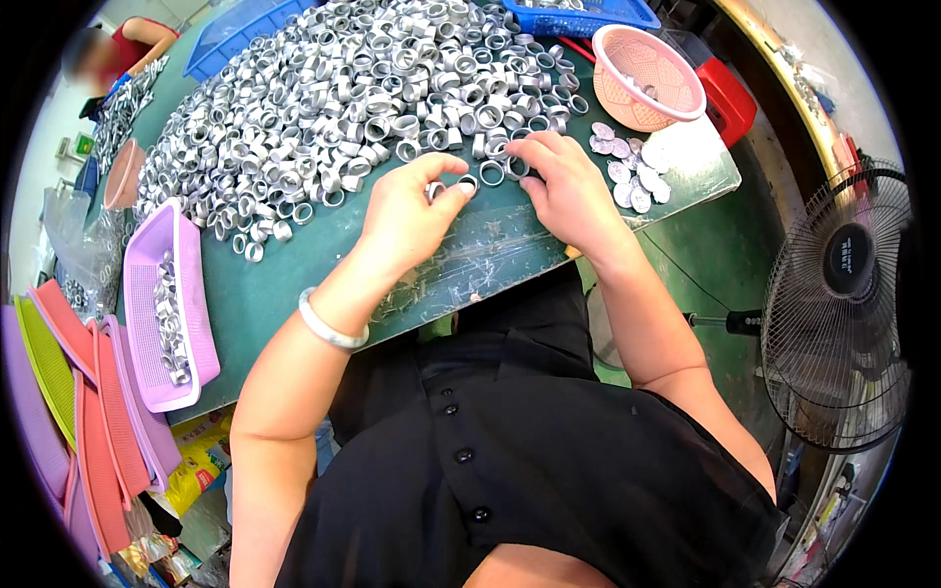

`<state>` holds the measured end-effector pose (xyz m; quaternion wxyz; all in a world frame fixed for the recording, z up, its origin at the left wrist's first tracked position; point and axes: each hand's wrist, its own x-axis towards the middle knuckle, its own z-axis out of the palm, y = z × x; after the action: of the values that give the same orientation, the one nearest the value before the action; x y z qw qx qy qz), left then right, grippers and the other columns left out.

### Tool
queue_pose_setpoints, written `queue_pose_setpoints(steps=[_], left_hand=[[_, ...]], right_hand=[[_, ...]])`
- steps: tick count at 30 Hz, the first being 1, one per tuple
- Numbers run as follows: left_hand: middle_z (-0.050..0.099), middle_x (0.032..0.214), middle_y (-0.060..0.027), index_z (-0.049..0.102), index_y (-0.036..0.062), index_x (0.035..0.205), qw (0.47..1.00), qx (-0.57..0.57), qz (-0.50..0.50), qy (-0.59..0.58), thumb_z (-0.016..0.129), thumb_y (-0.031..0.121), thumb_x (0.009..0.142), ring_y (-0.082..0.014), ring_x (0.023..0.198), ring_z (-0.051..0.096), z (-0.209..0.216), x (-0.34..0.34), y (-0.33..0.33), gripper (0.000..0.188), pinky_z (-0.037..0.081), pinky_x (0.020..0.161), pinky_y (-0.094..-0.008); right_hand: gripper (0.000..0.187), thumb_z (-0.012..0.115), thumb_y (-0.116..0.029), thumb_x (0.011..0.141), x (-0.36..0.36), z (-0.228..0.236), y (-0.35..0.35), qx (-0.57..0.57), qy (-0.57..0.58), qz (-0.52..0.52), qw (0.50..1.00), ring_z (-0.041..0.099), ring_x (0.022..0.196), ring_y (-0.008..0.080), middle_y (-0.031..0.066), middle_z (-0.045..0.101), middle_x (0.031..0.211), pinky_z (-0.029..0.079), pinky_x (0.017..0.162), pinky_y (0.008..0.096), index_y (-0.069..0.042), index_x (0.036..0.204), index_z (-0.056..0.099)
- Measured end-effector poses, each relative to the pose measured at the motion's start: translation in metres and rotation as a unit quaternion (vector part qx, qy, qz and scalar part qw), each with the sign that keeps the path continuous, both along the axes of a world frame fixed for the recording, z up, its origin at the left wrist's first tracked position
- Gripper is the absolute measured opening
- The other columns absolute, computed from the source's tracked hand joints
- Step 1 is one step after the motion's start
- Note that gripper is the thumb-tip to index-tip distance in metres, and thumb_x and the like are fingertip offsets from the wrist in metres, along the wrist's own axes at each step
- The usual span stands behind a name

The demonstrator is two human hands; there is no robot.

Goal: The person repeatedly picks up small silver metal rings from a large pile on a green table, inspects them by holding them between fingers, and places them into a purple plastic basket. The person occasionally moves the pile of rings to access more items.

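Right at the near edge of the grey metal ring pile (372, 93), my left hand (412, 206) is pinching one ring (471, 181), my right hand (569, 186) curling round another ring (512, 174), grip unclear.

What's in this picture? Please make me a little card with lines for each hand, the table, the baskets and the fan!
Left hand: ring at its fingertips; grip unclear
Right hand: fingertips beside another ring; grip unclear
Table: green, worn near edge
Pile: many grey metal rings
Discs: silvery, right end of table
Pink basket: behind the discs
Purple basket: left side, small metal parts inside
Fan: black, far right
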<state>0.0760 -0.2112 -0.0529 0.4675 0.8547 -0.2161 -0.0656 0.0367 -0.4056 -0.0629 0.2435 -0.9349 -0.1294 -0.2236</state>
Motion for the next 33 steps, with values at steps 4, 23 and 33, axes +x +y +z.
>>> queue_pose_setpoints(steps=[4,23,33], left_hand=[[0.064,0.079,-0.0118,0.063,0.0059,0.099,0.963,0.247,0.008,-0.103,0.071,0.029,0.072,-0.0250,0.076,0.062,0.011,0.001,-0.019,0.037,0.048,0.067,-0.0353],[0.055,0.078,0.0032,0.059,0.0070,0.101,0.983,-0.168,-0.046,0.055,0.065,0.003,0.076,-0.0050,0.071,0.048,-0.015,-0.008,0.012,0.026,0.041,0.064,-0.0209],[0.054,0.081,0.0021,0.058,0.0034,0.101,0.989,-0.119,-0.047,0.080,0.064,0.001,0.076,-0.0064,0.076,0.048,-0.002,-0.013,0.018,0.026,0.041,0.071,-0.0207]], right_hand=[[0.034,0.062,0.000,0.068,0.000,0.000,-0.001,-0.023,0.016,0.001,1.000,0.054,0.091,0.0275,0.0077,0.056,0.093,0.044,0.078,0.0361,-0.007,0.101,0.057],[0.015,0.056,-0.003,0.075,-0.001,-0.002,-0.002,-0.006,-0.004,0.073,0.997,0.053,0.086,0.0298,0.0104,0.054,0.086,0.043,0.076,0.0370,-0.004,0.089,0.059],[0.032,0.063,0.000,0.070,-0.003,0.004,-0.003,-0.025,0.090,0.086,0.992,0.054,0.086,0.0290,0.0108,0.051,0.090,0.044,0.075,0.0357,-0.002,0.100,0.055]])
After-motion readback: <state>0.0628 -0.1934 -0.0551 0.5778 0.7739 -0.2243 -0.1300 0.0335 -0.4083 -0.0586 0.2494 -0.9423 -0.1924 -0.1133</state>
